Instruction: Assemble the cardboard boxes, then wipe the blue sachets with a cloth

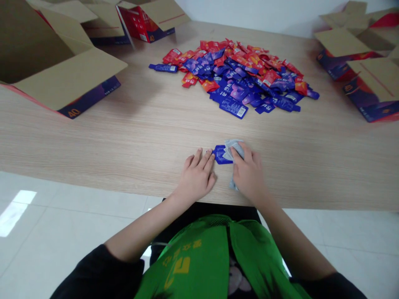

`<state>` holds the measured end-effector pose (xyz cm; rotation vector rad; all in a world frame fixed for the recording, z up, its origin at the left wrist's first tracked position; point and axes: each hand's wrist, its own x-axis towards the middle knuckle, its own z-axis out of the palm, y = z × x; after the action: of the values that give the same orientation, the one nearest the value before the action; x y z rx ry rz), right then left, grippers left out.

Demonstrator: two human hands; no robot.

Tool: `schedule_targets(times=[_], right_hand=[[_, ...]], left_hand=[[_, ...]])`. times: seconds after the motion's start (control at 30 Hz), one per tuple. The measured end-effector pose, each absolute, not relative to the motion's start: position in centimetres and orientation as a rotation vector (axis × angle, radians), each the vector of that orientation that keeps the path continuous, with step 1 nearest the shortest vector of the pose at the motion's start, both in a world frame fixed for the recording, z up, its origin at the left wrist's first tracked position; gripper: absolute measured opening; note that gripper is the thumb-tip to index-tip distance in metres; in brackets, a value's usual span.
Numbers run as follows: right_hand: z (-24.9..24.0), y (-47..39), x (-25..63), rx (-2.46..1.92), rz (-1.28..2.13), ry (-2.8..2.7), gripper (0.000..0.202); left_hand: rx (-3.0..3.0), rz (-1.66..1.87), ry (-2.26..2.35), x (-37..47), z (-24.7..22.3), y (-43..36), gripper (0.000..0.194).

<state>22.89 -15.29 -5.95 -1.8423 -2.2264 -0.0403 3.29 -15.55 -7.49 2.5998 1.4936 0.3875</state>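
A small blue sachet (pixel 220 155) with fine white print lies flat near the table's front edge. My left hand (pixel 197 172) rests flat with its fingers stretched out, the fingertips on the sachet's narrow left end. My right hand (pixel 248 169) has its fingers closed on a light grey cloth (pixel 232 148), which is pressed over the right part of the sachet. A loose end of the cloth hangs out below the palm. The sachet's right end is hidden under the cloth and hand.
A heap of red and blue sachets (pixel 240 79) lies farther back on the wood-grain table (pixel 124 141). Open cardboard boxes stand on both sides: a large one (pixel 77 79) at the left, smaller ones (pixel 149 20) behind it, and others (pixel 374 79) at the right.
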Motion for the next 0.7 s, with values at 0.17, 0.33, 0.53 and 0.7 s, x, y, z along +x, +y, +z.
schedule_targets(times=[0.17,0.33,0.53,0.7], right_hand=[[-6.1,-15.5,24.1,-1.939,-0.069,-2.158,0.052],[-5.9,-15.5,24.6,-2.085,-0.061,-2.102,0.052],[-4.3,-14.3,27.0,-2.042,0.098,-2.058,0.046],[-3.7,-14.1,24.0,-1.804,0.119,-2.06,0.049]], left_hand=[[2.591,0.402,1.501,3.4,-7.6,-15.6,0.056],[2.585,0.409,1.489,3.4,-7.6,-15.5,0.057],[2.594,0.413,1.49,3.3,-7.7,-15.5,0.057],[2.587,0.402,1.497,3.4,-7.5,-15.5,0.057]])
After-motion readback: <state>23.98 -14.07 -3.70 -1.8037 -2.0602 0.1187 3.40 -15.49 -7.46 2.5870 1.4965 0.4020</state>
